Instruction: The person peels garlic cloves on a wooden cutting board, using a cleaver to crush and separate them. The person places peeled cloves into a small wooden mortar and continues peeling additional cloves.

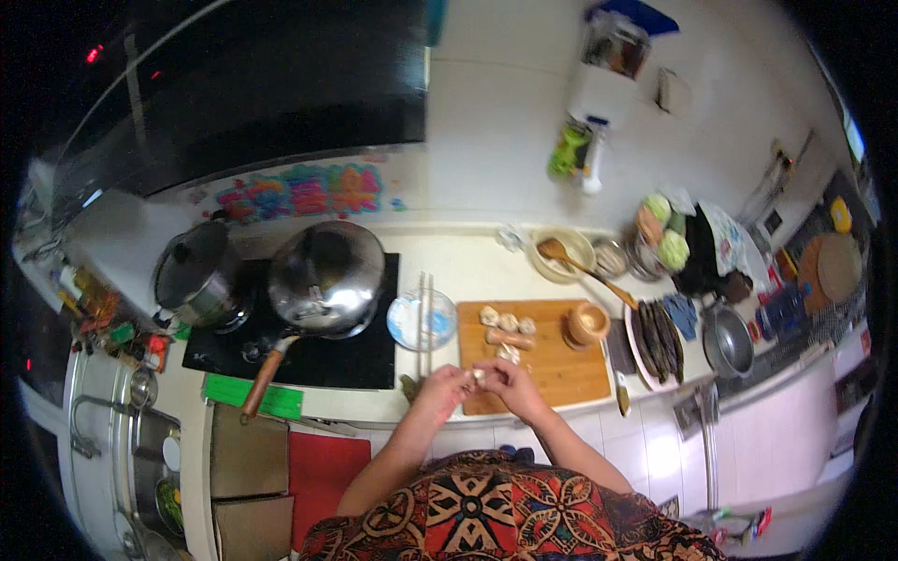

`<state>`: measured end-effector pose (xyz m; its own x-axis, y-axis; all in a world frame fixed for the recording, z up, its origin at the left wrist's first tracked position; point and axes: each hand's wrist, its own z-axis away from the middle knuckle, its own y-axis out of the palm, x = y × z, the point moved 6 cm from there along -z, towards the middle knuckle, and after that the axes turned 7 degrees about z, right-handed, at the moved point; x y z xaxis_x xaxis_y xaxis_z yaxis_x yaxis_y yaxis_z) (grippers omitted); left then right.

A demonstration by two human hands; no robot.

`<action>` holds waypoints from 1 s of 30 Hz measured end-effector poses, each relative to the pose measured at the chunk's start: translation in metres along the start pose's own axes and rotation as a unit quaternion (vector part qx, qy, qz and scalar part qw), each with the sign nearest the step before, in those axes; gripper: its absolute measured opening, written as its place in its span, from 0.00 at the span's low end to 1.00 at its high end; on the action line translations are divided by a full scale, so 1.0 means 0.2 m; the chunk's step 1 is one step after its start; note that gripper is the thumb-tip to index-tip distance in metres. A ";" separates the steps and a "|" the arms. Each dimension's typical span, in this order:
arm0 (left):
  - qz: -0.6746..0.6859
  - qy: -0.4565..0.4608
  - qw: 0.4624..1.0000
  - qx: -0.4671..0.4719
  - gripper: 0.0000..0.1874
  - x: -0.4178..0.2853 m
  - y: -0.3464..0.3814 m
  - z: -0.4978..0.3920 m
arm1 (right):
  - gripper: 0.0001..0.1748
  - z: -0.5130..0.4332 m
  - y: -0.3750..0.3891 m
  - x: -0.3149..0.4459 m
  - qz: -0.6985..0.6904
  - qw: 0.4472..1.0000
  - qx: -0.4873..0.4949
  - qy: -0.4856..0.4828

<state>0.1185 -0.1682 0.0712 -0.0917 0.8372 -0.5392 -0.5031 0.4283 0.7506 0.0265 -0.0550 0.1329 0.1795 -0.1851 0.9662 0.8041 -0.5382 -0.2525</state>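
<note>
Both my hands meet over the near left part of a wooden cutting board (561, 382). A small pale piece, which looks like a garlic clove (479, 376), is pinched between the fingertips of my left hand (446, 393) and my right hand (512, 387). Just beyond them lie white garlic pieces (508, 353) and a wooden pestle (510, 339). Several garlic bulbs (508, 322) form a row behind the pestle. On the board's right side stands a wooden mortar (588, 322).
Left of the board are a blue-white plate (403, 319) with chopsticks (430, 315) across it and a lidded wok (327, 277) on the black cooktop (372, 368). To the right, a knife (622, 394) juts over the counter edge beside a plate of long dark eggplants (656, 340).
</note>
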 end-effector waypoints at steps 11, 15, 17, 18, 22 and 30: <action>-0.053 -0.050 0.997 0.020 0.15 0.33 0.45 -0.16 | 0.17 0.15 -0.54 -0.17 -0.080 0.993 -0.082 -0.007; -0.060 -0.049 0.997 0.011 0.14 0.46 0.55 -0.19 | 0.19 0.19 -0.68 -0.23 -0.070 0.993 -0.093 -0.012; -0.071 -0.045 0.996 0.003 0.13 0.50 0.59 -0.20 | 0.19 0.20 -0.72 -0.27 -0.098 0.991 -0.089 -0.013; -0.069 -0.040 0.997 0.004 0.13 0.51 0.61 -0.20 | 0.19 0.20 -0.74 -0.28 -0.099 0.990 -0.092 -0.025; -0.050 0.002 0.999 0.013 0.11 0.56 0.69 -0.20 | 0.18 0.22 -0.83 -0.30 -0.145 0.984 -0.094 -0.051; -0.112 0.096 0.989 0.012 0.10 0.63 0.81 -0.21 | 0.12 0.25 -0.96 -0.33 -0.110 0.992 -0.062 -0.025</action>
<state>-0.0114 -0.0080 0.1099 -0.1426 0.6420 -0.7533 -0.5085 0.6055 0.6123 -0.1112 0.1018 0.1211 0.0372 -0.0128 0.9992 0.7518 -0.6584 -0.0364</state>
